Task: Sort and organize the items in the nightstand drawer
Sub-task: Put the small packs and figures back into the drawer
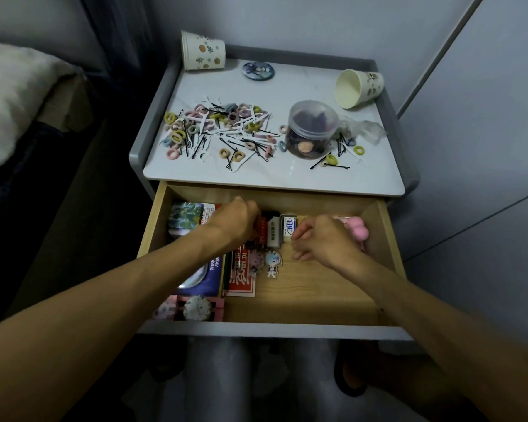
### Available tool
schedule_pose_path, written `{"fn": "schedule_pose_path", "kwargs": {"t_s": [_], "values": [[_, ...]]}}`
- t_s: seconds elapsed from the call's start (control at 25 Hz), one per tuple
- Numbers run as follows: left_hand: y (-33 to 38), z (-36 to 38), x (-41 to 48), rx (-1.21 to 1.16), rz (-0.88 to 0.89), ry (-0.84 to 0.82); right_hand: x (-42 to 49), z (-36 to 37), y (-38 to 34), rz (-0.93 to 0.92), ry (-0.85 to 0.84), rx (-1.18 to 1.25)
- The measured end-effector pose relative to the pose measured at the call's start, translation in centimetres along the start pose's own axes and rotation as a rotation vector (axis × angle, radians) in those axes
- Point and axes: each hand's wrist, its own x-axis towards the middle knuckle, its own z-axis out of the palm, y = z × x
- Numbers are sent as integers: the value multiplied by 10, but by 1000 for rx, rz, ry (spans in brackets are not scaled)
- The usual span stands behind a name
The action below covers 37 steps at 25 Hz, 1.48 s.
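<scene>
— How did the drawer point(311, 295) look?
— Pale wood, grey front, pulled open beneath the nightstand top point(290, 86), packets point(241, 280) crowded left. Inside, left hand point(235, 222) and right hand point(326, 242) were apart, fingers curled; grip unclear.

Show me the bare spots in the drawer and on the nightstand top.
Bare: wooden drawer floor front-right, between red card packet and right wall; white nightstand top between round dark badge and tipped paper cup. Crowded: drawer's left side; pile of pastel hair ties and pins.

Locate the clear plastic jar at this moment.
In the head view, the clear plastic jar stands on the nightstand top, right of centre, between the hair-tie pile and the tipped paper cup.
</scene>
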Motion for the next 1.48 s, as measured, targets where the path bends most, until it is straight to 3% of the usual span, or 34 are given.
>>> {"fn": "schedule_pose_path", "kwargs": {"t_s": [0.12, 0.36, 0.44, 0.52, 0.64, 0.76, 0.92, 1.08, 1.2, 1.28, 1.48], "values": [[12, -29, -16, -69, 21, 53, -12, -32, -8, -107, 65, 22], [81, -96, -19, -328, 165, 288, 13, -122, -9, -347, 534, -262], [105, -113, -3, -320, 191, 419, 38, -154, -11, -364, 574, -453], [122, -125, 23, -267, 182, 500, 61, -174, -17, -355, 494, -599], [133, -134, 76, -51, 142, 437, 89, -180, -23, -367, 384, -709], [146, -141, 119, 138, 98, 228, 104, -184, -21, -437, 449, -767], [160, -133, 147, 304, 55, 34, 101, -194, -17, -429, 622, -538], [162, -122, 170, 361, 29, 70, 91, -198, -13, -290, 731, -156], [163, -119, 178, 292, 25, 78, 89, -193, -7, -249, 698, 79], [164, -119, 178, 258, 47, 134, 86, -189, -5, -253, 658, 252], [160, -135, 167, 64, 159, 457, 67, -179, -14, -308, 597, 503]]}}
